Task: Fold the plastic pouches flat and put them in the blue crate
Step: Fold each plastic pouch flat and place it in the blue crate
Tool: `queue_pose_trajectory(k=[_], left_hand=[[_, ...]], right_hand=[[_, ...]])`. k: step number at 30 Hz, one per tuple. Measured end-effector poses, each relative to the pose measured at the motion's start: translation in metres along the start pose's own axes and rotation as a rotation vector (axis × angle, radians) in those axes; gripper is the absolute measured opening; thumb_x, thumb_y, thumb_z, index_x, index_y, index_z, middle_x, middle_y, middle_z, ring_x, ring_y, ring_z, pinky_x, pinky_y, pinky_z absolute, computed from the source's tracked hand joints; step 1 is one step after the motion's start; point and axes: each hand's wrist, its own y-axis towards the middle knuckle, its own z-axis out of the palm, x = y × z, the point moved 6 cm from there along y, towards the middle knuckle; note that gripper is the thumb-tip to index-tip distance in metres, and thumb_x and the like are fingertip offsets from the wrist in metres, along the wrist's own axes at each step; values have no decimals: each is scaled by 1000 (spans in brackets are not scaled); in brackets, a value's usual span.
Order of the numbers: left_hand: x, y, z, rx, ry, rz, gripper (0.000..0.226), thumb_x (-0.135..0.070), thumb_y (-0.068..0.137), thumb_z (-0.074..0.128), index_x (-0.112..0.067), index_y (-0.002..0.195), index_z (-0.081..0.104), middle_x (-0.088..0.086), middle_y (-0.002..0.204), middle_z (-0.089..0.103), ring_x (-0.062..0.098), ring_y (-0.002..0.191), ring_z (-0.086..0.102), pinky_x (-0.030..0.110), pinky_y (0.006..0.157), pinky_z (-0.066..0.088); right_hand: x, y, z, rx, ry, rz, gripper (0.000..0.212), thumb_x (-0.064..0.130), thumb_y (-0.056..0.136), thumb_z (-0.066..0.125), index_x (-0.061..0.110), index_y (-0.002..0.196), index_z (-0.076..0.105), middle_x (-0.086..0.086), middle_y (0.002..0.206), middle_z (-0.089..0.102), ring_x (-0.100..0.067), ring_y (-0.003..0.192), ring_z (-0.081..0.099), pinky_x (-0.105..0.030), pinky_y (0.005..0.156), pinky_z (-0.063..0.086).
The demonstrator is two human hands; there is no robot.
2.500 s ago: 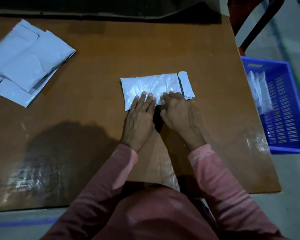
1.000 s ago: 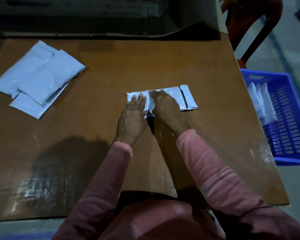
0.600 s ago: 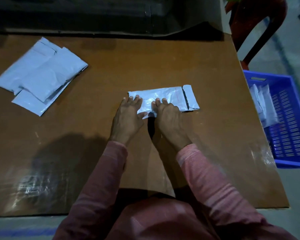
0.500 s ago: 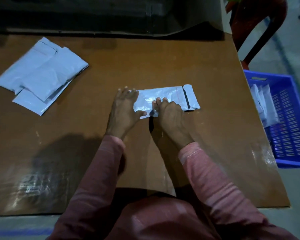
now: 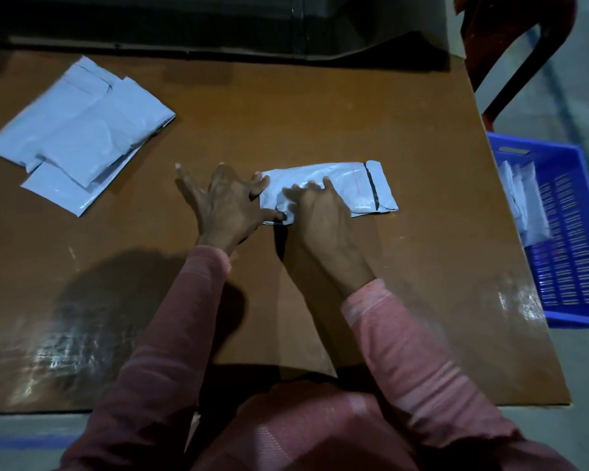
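A folded white plastic pouch (image 5: 351, 188) lies in the middle of the brown table (image 5: 286, 113), its dark-edged flap at the right end. My left hand (image 5: 225, 202) is at the pouch's left end with fingers spread flat, the thumb touching the pouch's near-left corner. My right hand (image 5: 315, 212) presses down on the pouch's left half with its fingers laid over it. The blue crate (image 5: 578, 232) stands on the floor to the right of the table, with folded pouches (image 5: 524, 205) inside along its left wall.
A pile of unfolded white pouches (image 5: 75, 137) lies at the table's far left. A dark red chair (image 5: 510, 56) stands beyond the far-right corner. A dark object runs along the table's far edge. Pink sleeves cover both forearms.
The pouch was folded narrower and pressed. My left hand has slid left along it to its left end and spread its fingers; my right hand stays pressing the pouch.
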Motion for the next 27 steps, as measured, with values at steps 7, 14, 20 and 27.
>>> queue_pose_trajectory(k=[7,14,20,27], left_hand=[[3,-1,3,63,11,51,83,-79,80,61,-50,154,36,-27,160,34,24,159,5,54,89,-44],[8,2,11,57,96,40,88,-86,76,44,-50,154,28,-6,163,37,19,159,6,74,104,-28],[-6,-2,4,20,181,83,86,-77,83,58,-40,157,34,-9,160,42,27,157,13,76,108,-23],[-37,-4,-10,13,-141,269,69,-29,83,78,-27,145,48,2,137,61,31,137,45,48,119,19]], right_hand=[[-1,-2,27,48,100,107,24,22,91,62,23,115,67,-6,115,62,-31,113,57,-33,64,31],[-6,38,0,27,79,86,30,16,91,67,15,121,70,-12,113,71,-30,107,65,-35,90,48],[-20,57,29,189,93,75,51,49,84,75,22,127,69,-6,120,67,-27,109,64,-30,82,47],[-25,51,24,241,75,-32,52,48,83,76,32,132,66,-8,120,67,-30,110,62,-29,75,40]])
